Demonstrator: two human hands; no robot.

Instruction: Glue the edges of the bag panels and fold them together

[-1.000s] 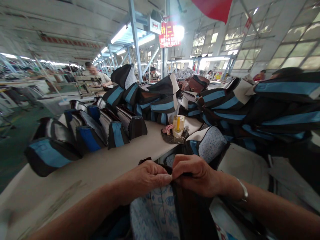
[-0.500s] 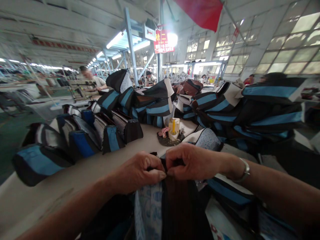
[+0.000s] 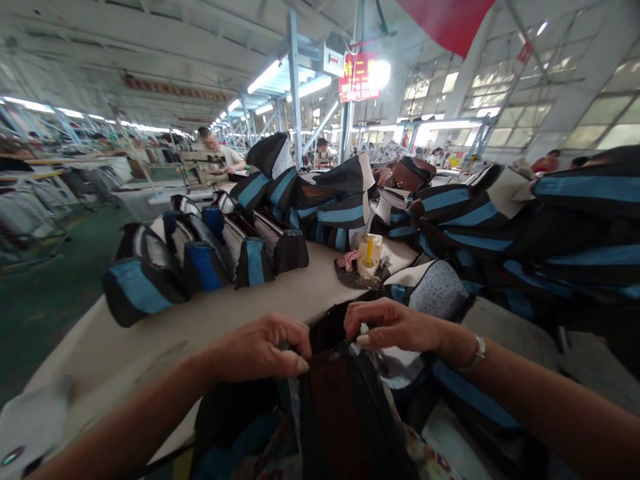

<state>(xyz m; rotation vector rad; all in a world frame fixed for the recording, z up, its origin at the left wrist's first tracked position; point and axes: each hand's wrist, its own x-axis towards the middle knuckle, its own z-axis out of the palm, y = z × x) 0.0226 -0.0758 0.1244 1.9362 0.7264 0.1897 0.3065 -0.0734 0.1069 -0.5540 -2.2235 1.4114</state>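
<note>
A dark bag with a brown inner panel and patterned lining stands in front of me at the table's near edge. My left hand is closed, pinching the left side of the bag's top opening. My right hand, with a bracelet at the wrist, grips the right side of the opening with curled fingers. The mouth of the bag gapes between the two hands.
A long beige table runs away from me. A row of black and blue bags lies along its left side and a big heap of bags on the right. A small yellow jar stands mid-table. A person works far back.
My hands were pinched together on the bag's top edge; now they have moved apart and the opening is spread. The patterned lining shows less. My view has swung slightly.
</note>
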